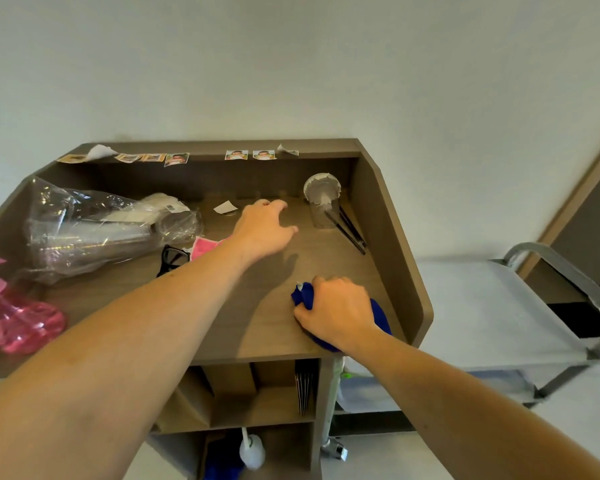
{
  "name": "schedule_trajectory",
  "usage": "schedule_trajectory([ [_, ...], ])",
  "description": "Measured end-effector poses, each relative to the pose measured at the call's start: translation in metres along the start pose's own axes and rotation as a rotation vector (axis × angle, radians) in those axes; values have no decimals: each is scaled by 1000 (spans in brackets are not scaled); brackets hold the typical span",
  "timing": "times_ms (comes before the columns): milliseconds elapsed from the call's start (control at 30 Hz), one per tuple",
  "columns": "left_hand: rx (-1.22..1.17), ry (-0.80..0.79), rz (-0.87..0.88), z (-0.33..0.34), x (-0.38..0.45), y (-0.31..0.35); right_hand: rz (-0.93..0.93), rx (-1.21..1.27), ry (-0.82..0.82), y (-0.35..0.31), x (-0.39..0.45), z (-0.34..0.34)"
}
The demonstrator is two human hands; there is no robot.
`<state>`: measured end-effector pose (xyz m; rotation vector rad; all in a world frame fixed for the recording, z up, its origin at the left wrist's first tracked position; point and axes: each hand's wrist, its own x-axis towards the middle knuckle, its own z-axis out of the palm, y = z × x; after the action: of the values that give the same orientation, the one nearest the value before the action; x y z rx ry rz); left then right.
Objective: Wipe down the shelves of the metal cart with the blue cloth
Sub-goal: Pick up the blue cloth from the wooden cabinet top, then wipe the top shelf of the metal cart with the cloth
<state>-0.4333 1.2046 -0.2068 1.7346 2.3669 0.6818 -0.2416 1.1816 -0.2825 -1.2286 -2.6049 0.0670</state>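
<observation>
Right hand (338, 308) clamped round the bunched blue cloth (380, 315), near-right corner of the brown wooden desk (257, 327). Left hand (265, 228) open w/ fingers spread, holding nothing, hovering over the far desk top near a clear plastic cup (321, 202). Silver metal cart (499, 306) sits to the right, top shelf bare, not yet touched. Best move, I'd say: lift cloth clear, shake it flatter, then long overlapping passes far-to-near, incl. rim edges.
</observation>
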Motion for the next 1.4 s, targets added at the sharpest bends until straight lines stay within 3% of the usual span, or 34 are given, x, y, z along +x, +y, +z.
schedule_trajectory([
  [300,1,63,63,-46,5,12,55,-66,231,-8,43,-75],
  [500,-34,17,172,-42,2,44,177,-198,348,19,31,-125],
  [633,-61,-8,275,-28,-7,95,264,-206,364,51,3,-148],
  [967,-86,17,334,35,-40,254,424,-216,336,180,-91,-190],
  [1200,-104,-28,292,89,-63,343,419,-223,283,272,-141,-203],
  [1400,-42,-60,203,124,-74,368,399,-178,221,315,-148,-188],
])
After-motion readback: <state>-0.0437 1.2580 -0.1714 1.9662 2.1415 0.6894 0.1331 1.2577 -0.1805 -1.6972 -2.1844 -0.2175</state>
